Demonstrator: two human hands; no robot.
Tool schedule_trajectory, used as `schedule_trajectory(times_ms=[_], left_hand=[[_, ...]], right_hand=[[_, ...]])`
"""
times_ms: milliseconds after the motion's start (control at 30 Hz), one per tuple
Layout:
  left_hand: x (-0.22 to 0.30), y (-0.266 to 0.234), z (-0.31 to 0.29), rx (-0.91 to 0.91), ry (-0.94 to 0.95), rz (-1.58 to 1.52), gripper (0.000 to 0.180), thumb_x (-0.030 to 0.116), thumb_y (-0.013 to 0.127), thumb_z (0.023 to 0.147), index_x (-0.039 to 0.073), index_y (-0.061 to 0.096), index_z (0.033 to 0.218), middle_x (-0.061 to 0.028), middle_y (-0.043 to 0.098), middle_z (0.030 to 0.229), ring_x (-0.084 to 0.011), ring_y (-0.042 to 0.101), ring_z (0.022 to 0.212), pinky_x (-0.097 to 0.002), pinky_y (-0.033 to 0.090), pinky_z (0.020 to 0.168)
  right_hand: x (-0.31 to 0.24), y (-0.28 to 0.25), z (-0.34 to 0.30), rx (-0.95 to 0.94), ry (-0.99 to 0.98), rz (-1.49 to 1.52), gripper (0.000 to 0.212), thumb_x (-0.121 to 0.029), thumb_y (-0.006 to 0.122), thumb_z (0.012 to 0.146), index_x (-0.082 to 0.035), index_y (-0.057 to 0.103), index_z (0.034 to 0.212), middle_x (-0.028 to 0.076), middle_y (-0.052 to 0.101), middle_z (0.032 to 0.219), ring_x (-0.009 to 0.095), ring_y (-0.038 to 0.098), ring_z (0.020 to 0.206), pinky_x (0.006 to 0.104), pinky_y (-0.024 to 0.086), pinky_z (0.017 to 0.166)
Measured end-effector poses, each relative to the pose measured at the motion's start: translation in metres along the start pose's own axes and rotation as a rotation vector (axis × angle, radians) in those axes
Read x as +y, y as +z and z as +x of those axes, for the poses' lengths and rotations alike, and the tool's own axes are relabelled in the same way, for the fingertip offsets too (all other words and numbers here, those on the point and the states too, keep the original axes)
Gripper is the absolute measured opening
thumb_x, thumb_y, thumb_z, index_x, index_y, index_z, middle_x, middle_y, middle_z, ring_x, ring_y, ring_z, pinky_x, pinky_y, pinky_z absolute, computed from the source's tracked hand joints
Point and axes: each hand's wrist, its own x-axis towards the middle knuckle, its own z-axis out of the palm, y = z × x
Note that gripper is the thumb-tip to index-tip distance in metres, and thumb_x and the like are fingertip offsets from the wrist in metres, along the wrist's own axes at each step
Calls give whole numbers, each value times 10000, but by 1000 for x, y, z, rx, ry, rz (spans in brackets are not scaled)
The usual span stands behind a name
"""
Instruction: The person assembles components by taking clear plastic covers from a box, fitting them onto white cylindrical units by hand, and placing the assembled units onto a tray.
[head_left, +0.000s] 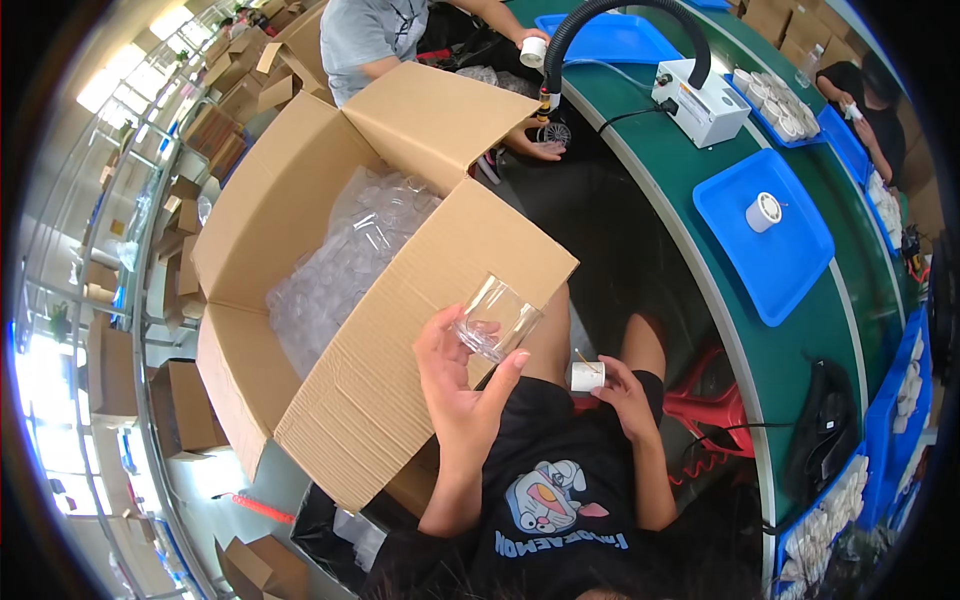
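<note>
My left hand [462, 385] grips a clear plastic cup [497, 318] between thumb and fingers, tilted, in front of a flap of the big cardboard box [400, 300]. Inside that box lies a heap of clear cups [350, 260]. Lower and to the right, above my lap, my right hand [626, 400] pinches a small white cylinder [588, 376] with a thin wire-like piece sticking up from it. The cup and the cylinder are apart.
On the green curved table [670, 190] at right stand a blue tray [730, 240] holding one white cylinder [763, 212] and a white machine [700, 100] with a black hose. A co-worker [370, 45] sits beyond the box. A red stool [715, 405] is below the table.
</note>
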Motion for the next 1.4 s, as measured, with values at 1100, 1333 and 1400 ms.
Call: schedule_trajectory(times_ms=[1100,1333,1400], left_hand=[[-18,8,-24,-400,-111,-49,744,-99,784,712,3,419,1352,-174,498,1325,-287,598,1157,-382,502,968],[-21,5,-28,-444,-195,-35,783,-92,773,718,-13,377,1389,-177,525,1311,-255,588,1149,-369,473,980],[-20,5,-29,-442,-218,-71,783,-98,771,715,-9,383,1389,-174,536,1300,-247,591,1140,-366,475,976]], right_hand=[[-154,50,-28,-163,-812,-242,567,89,631,782,-10,500,1324,228,439,1413,301,495,1268,413,430,1028],[-139,36,-24,-137,-731,-106,588,11,670,804,0,472,1357,225,448,1409,285,480,1288,400,388,1065],[-139,35,-26,-116,-716,-115,587,12,669,806,-3,471,1359,222,451,1408,283,483,1288,398,393,1063]])
